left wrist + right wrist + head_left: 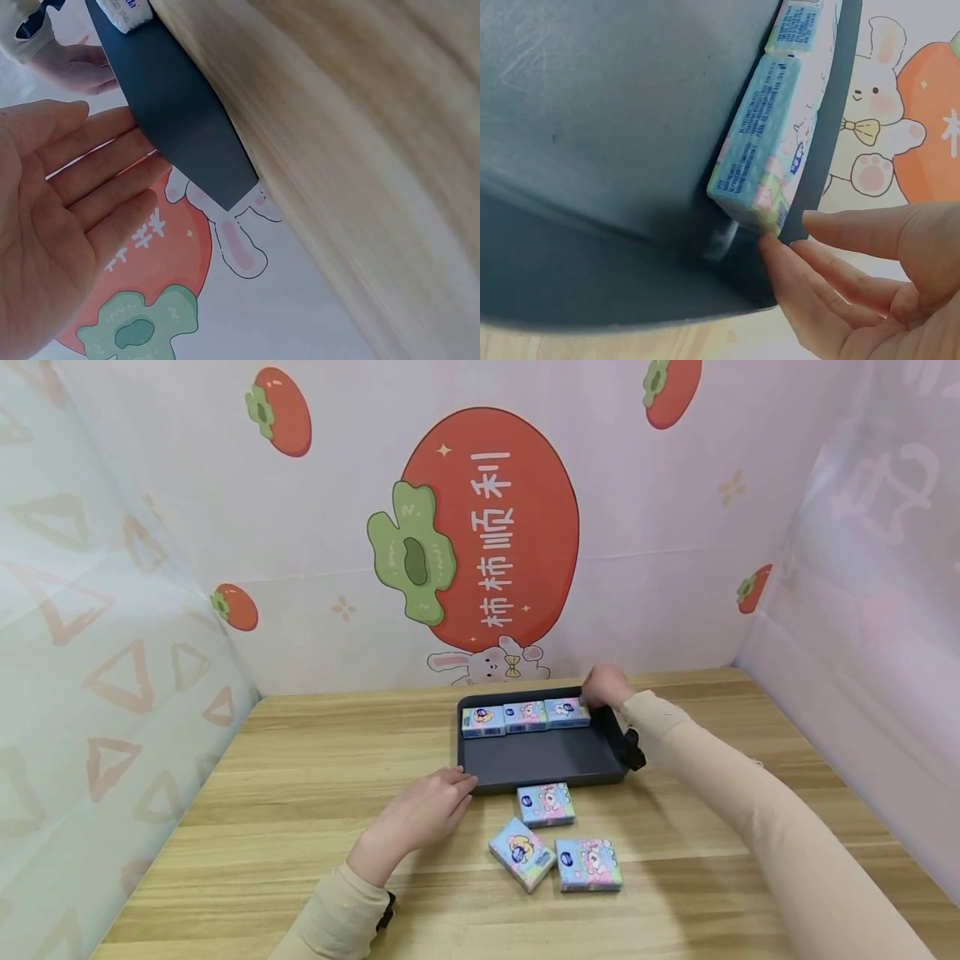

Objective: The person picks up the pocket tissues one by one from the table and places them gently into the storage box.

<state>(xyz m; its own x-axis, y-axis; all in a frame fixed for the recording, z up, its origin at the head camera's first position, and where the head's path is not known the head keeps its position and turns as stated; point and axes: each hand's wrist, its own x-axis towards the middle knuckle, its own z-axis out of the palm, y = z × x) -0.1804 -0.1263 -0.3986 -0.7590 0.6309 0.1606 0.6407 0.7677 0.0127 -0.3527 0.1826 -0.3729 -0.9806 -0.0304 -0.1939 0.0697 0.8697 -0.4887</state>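
Observation:
A dark grey tray (540,758) lies on the table with three small tissue packs (525,717) in a row along its far side. My left hand (427,807) is at the tray's near left corner; in the left wrist view its extended fingers (109,161) meet the tray's outer wall. At the far right corner is my right hand (606,685). The right wrist view shows a fingertip right at the end of the rightmost tissue pack (757,139), with the thumb (862,229) apart from it over the rim.
Three more tissue packs lie on the wooden table (337,752) before the tray: one by its near edge (546,804), one turned askew (522,854), one to the right (588,864). A printed cloth backdrop (645,585) stands behind the table, with cloth on both sides.

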